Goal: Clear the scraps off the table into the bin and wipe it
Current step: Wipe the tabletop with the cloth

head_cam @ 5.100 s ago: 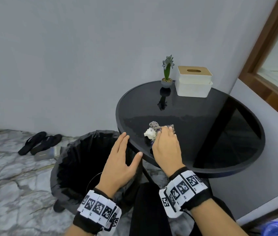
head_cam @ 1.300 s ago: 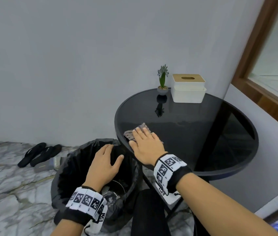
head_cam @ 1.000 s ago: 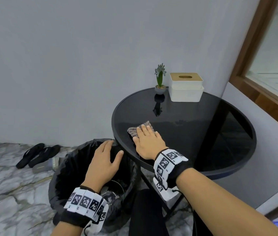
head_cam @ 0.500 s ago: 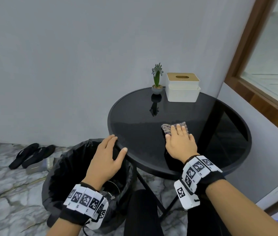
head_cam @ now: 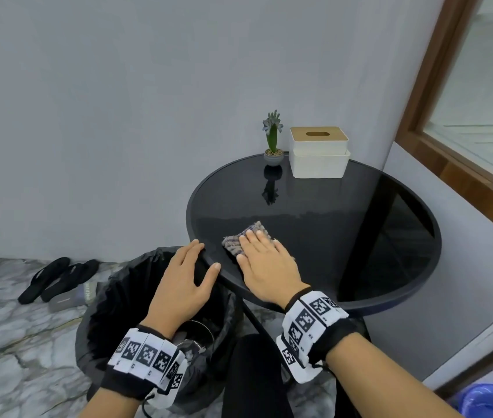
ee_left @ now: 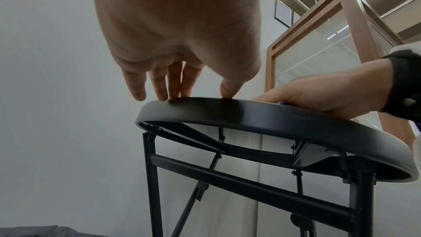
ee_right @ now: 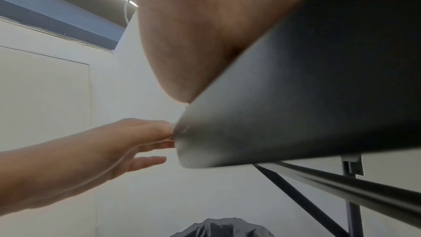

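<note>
A grey cloth [head_cam: 234, 241] lies on the round black glass table [head_cam: 344, 236] near its left front edge. My right hand [head_cam: 266, 260] presses flat on the cloth with straight fingers and covers most of it. My left hand [head_cam: 191, 273] rests with straight fingers on the table rim [ee_left: 250, 114], just above the black-lined bin [head_cam: 112, 297]. In the left wrist view my left hand's fingertips [ee_left: 159, 93] touch the rim. No scraps show on the tabletop. The right wrist view shows only my palm [ee_right: 205, 33] against the rim [ee_right: 296, 96].
A small potted plant [head_cam: 273, 140] and a white tissue box [head_cam: 317, 155] stand at the table's far edge by the wall. Black sandals [head_cam: 58, 276] lie on the marble floor to the left. A blue tub [head_cam: 492, 402] sits at the bottom right.
My right hand has slid the cloth from the table's middle back to the left front edge. My left hand has stayed at the rim over the bin.
</note>
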Action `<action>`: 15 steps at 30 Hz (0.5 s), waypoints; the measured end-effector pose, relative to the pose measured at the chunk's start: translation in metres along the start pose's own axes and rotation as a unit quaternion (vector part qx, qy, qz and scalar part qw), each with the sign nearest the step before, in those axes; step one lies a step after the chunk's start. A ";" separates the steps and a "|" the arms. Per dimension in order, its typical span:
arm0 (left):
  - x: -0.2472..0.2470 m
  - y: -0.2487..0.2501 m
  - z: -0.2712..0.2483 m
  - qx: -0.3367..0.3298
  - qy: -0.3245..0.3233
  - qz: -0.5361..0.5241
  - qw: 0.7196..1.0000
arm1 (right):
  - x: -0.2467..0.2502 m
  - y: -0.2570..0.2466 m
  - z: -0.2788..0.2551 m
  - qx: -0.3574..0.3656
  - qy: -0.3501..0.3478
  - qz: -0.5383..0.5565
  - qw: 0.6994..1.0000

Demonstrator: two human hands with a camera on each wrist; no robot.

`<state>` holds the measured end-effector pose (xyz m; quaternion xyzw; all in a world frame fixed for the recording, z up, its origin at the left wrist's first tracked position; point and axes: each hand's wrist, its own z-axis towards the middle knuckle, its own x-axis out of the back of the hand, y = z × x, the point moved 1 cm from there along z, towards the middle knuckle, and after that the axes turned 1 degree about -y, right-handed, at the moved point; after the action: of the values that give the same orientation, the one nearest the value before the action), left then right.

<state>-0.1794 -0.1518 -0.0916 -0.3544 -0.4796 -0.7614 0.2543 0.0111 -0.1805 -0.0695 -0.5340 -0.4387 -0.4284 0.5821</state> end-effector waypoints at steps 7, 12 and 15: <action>-0.002 0.004 -0.003 0.004 0.010 0.004 1.000 | 0.007 0.015 -0.035 0.063 -0.021 0.009 0.998; -0.002 0.007 -0.004 0.021 0.015 0.008 1.000 | 0.011 0.032 -0.058 0.063 -0.016 -0.001 0.998; -0.001 0.009 -0.004 0.027 0.013 0.007 1.000 | 0.014 0.040 -0.069 0.044 -0.001 -0.005 0.999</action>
<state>-0.1731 -0.1592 -0.0883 -0.3407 -0.4937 -0.7512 0.2755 0.0571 -0.2477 -0.0693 -0.5060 -0.4604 -0.4110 0.6026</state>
